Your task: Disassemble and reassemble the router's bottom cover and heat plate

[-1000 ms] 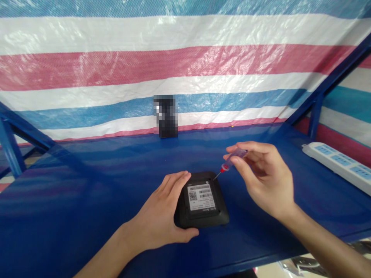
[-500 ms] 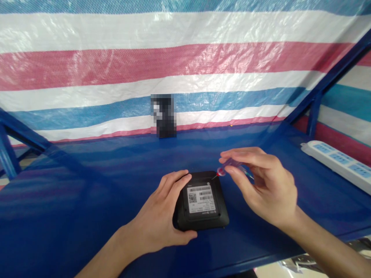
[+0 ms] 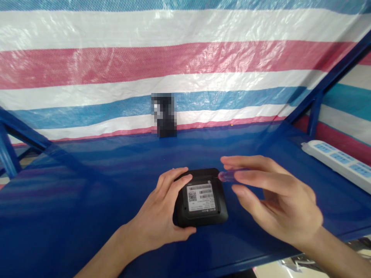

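A: What's the room like from here?

B: A striped tarp (image 3: 185,65) of white, red and blue fills the back and wraps round the right side. Blue steel frame (image 3: 333,73) bars slant up at both sides, and a glossy blue bench (image 3: 72,193) runs across below.

A: What's on the bench?

B: Far right, a white power strip (image 3: 333,160) lies at an angle. At the back, against the tarp, stands a dark upright object (image 3: 164,115), too pixelated to identify. Near the front edge sits a black device (image 3: 203,177), square with rounded corners, its white label (image 3: 199,197) facing up and printed with barcodes and a QR code.

A: And the hands?

B: The left hand (image 3: 156,204) wraps the device's left side in a firm, curved grip, fingers over the top and thumb at the near edge. The right hand (image 3: 278,197) is blurred, its fingers part-spread, with a purple translucent tube (image 3: 230,176) seemingly held between them. The tube's tip sits just beside the device's far right corner; any contact is hard to tell.
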Demonstrator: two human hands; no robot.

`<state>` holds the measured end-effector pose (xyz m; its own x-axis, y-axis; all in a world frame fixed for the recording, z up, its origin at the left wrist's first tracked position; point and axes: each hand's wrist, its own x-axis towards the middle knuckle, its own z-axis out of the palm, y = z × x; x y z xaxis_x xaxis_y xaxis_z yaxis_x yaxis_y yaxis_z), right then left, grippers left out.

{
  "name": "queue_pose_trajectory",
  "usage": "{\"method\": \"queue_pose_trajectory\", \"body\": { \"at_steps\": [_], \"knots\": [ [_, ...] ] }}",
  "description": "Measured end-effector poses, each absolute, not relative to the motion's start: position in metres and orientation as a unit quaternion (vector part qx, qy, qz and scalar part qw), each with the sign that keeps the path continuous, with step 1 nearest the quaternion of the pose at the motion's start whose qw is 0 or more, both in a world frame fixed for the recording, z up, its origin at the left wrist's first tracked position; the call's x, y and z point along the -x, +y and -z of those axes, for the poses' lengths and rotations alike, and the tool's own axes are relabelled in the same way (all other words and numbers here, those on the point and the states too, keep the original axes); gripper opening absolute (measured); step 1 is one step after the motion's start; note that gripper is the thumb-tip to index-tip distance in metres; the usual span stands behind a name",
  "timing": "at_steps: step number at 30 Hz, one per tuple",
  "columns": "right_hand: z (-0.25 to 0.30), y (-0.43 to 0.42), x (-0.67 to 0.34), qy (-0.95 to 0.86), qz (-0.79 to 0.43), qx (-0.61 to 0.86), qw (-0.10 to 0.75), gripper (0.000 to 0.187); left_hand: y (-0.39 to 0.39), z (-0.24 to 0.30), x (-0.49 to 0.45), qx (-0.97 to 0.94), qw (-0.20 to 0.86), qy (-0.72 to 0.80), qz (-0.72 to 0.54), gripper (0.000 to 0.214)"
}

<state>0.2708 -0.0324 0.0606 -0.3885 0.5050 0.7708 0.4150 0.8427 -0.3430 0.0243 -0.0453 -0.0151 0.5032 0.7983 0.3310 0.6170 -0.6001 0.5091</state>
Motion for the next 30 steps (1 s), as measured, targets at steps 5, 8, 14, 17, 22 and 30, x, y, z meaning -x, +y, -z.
{"method": "queue_pose_trajectory", "body": {
  "at_steps": [5, 8, 14, 17, 22, 30],
  "knots": [
    [-0.062, -0.034, -0.274, -0.816, -0.004, 0.282, 0.504, 0.030, -0.045, 0.015, -0.024, -0.852, 0.156, 0.416, -0.279, 0.106],
    [-0.060, -0.034, -0.271, -0.810, -0.030, 0.282, 0.514, 0.034, -0.045, 0.016, -0.024, -0.850, 0.151, 0.420, -0.281, 0.106],
    [-0.056, -0.038, -0.278, -0.809, -0.021, 0.287, 0.512, 0.021, -0.045, 0.016, -0.024, -0.851, 0.153, 0.415, -0.283, 0.106],
    [-0.058, -0.041, -0.282, -0.808, -0.009, 0.276, 0.520, 0.019, -0.045, 0.016, -0.023, -0.852, 0.152, 0.415, -0.281, 0.105],
    [-0.061, -0.044, -0.280, -0.815, -0.047, 0.292, 0.499, 0.040, -0.045, 0.018, -0.022, -0.852, 0.138, 0.413, -0.292, 0.103],
    [-0.051, -0.043, -0.281, -0.798, -0.004, 0.290, 0.529, 0.023, -0.045, 0.014, -0.022, -0.856, 0.133, 0.412, -0.281, 0.102]
  ]
}}
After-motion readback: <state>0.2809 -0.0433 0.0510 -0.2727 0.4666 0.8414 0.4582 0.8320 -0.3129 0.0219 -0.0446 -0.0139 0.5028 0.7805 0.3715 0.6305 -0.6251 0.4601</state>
